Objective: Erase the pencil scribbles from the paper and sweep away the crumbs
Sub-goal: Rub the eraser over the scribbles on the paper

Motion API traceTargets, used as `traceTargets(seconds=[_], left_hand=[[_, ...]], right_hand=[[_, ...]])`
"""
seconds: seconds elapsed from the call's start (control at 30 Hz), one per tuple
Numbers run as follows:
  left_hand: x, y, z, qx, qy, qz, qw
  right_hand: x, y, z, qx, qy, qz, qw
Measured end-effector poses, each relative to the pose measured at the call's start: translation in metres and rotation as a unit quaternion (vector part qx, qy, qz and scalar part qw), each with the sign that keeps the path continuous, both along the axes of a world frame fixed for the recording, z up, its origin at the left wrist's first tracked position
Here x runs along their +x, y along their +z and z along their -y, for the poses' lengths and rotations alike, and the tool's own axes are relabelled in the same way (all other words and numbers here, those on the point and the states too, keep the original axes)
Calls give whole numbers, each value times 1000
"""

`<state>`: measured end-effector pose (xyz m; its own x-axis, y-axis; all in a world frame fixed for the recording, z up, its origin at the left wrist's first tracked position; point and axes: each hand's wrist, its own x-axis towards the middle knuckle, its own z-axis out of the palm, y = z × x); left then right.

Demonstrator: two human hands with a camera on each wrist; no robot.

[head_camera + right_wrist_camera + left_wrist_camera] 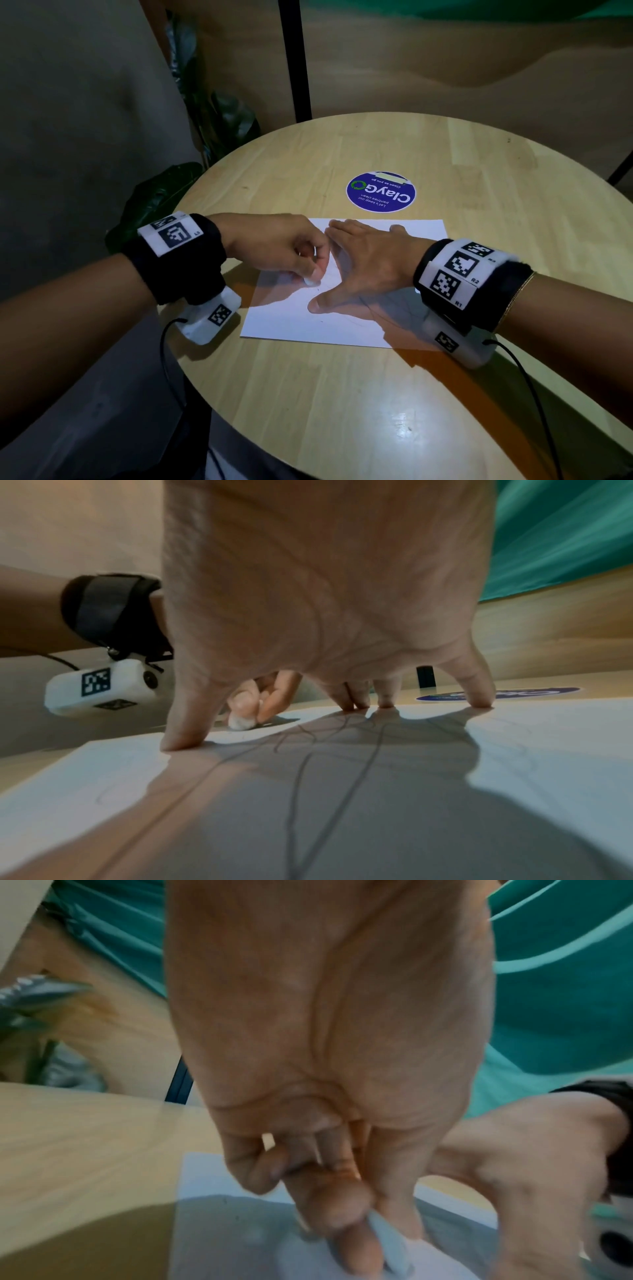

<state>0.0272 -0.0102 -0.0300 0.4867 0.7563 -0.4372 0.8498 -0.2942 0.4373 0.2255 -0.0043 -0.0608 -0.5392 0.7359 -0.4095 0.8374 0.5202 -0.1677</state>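
Observation:
A white sheet of paper [294, 318] lies on the round wooden table [342, 394]. My left hand [284, 250] pinches a small white eraser [312, 282] and presses its tip on the sheet's left half. The eraser [390, 1242] shows between thumb and fingers in the left wrist view, and as the eraser [241, 721] beyond my right thumb. My right hand [366, 263] lies spread on the paper [85, 775], fingertips [385, 703] and thumb pressing it flat. Faint pencil lines [301, 777] run under the right palm. Tiny dark crumbs [236, 1217] dot the paper [219, 1231].
A round blue sticker [381, 192] is stuck on the table beyond the sheet. A dark-leaved plant [161, 195] stands off the table's left edge, and a black post [294, 58] rises behind. Cables hang from both wrist cameras.

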Motion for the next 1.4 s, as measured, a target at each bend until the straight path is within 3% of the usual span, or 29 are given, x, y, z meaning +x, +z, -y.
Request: traceTargets(seconds=[0.03, 0.17, 0.3, 0.47, 0.6, 0.73, 0.9, 1.03, 1.17, 1.2, 1.33, 1.4], left_hand=[[1, 2, -1, -8, -4, -1, 1000], [-2, -2, -10, 130, 21, -45, 990], [3, 0, -7, -3, 11, -7, 1000], [2, -3, -12, 128, 42, -35, 990], [8, 1, -5, 28, 19, -16, 999], [5, -2, -10, 140, 45, -49, 988], [11, 2, -5, 26, 5, -26, 999], [4, -3, -9, 132, 23, -43, 990], [8, 1, 1, -9, -14, -14, 1000], [8, 2, 0, -11, -18, -16, 1000], [3, -3, -2, 115, -3, -42, 992], [7, -3, 5, 53, -16, -24, 998]], right_hand=[[0, -1, -1, 1, 0, 0, 1000], [-1, -6, -5, 4, 6, -2, 1000], [0, -7, -4, 9, 8, 0, 1000], [-1, -8, -7, 9, 12, 0, 1000], [0, -7, -5, 6, 10, 2, 1000], [-1, -10, -6, 13, 9, -2, 1000], [0, -9, -5, 9, 8, 1, 1000], [0, -10, -7, 10, 11, -8, 1000], [1, -5, -3, 14, 12, 9, 1000], [1, -5, -3, 14, 11, 9, 1000], [0, -8, -6, 9, 11, -5, 1000], [1, -5, -3, 10, 12, 3, 1000]])
